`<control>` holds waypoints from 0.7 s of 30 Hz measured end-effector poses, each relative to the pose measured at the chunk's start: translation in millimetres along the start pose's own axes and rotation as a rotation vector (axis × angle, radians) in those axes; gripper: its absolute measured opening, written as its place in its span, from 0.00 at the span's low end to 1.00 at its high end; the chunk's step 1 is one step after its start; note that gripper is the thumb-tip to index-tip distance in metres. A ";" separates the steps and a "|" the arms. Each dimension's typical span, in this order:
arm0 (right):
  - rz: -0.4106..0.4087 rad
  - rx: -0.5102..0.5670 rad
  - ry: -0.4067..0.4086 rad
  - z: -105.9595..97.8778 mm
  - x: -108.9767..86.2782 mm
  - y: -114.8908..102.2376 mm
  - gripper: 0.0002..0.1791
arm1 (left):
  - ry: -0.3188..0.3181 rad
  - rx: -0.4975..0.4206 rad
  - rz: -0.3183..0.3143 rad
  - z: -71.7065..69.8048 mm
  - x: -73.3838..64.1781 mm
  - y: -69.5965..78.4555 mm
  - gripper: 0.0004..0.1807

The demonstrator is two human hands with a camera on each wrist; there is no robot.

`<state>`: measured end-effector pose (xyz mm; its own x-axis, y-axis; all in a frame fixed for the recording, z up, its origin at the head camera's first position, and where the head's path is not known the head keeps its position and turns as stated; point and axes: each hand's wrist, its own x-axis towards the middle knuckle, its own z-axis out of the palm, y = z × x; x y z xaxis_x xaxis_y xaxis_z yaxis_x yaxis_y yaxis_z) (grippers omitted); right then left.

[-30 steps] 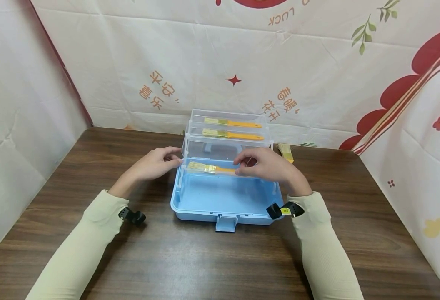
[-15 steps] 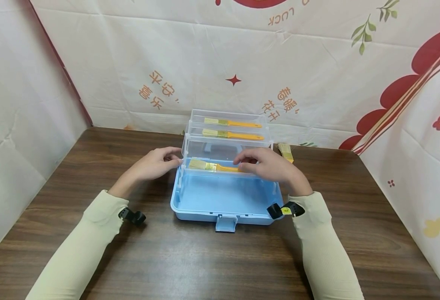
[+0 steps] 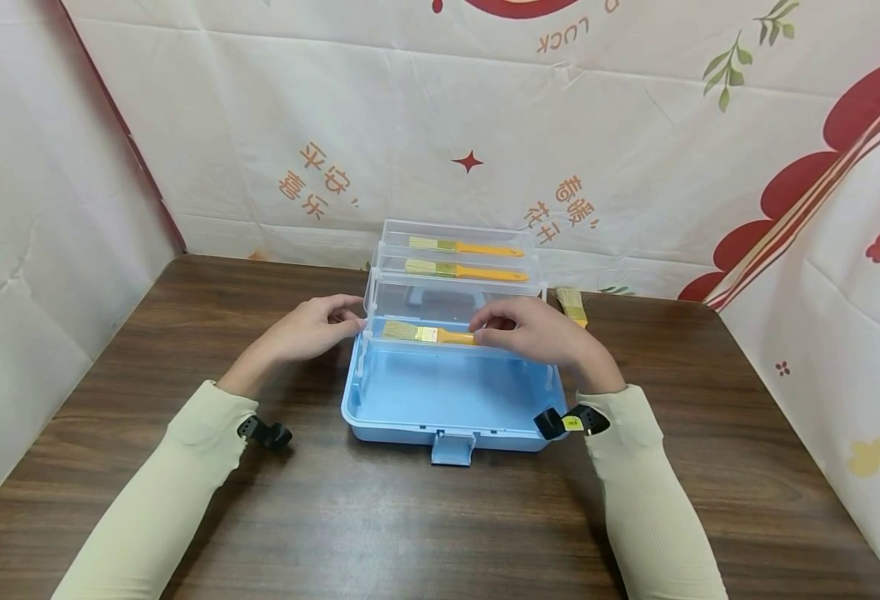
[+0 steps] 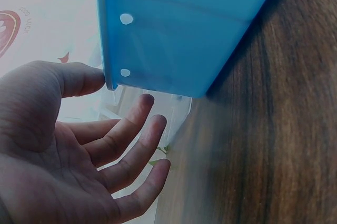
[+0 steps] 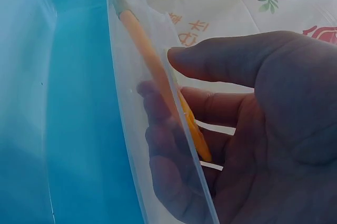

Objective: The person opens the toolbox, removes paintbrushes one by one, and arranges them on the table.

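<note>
A light blue storage box [image 3: 398, 434] stands open, with translucent trays stepped up behind it. In the lowest tray [image 5: 129, 113] lies a paintbrush [image 3: 410, 332], bristles to the left. My right hand [image 3: 537, 329] is over this tray at the yellow handle. In the right wrist view, loosely bent fingers lie beyond the handle [image 5: 150, 58], partly seen through the tray wall, while the thumb stands apart at the rim. My left hand [image 3: 305, 329] is at the box's left side; its thumb [image 4: 84, 79] rests against the blue rim and its fingers spread loosely below.
Two more paintbrushes lie in the upper trays, a middle brush [image 3: 466, 270] and a top brush [image 3: 466, 247]. Another paintbrush [image 3: 571, 304] is on the table behind my right hand. The box's front latch [image 3: 452, 448] hangs down. A printed cloth [image 3: 455, 108] hangs behind the wooden table [image 3: 425, 533].
The brush in the lowest tray has lain flatter and then shifted slightly right, under my right fingers. Both hands have stayed nearly in place.
</note>
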<state>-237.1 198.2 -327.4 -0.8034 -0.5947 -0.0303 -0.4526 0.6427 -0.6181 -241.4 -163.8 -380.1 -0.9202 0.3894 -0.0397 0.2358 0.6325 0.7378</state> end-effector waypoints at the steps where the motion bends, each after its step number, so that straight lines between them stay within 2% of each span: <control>1: 0.002 -0.002 0.001 0.0 -0.2 -0.3 0.11 | 0.000 0.001 0.001 0.0 0.1 0.0 0.33; 21: -0.006 0.037 0.003 -3.0 -2.8 0.0 0.11 | 0.000 -0.005 0.003 0.3 0.4 -0.3 0.33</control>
<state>-236.0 201.4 -325.0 -0.8017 -0.5972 -0.0238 -0.4430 0.6205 -0.6471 -241.7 -163.6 -380.6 -0.9196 0.3911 -0.0374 0.2369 0.6278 0.7414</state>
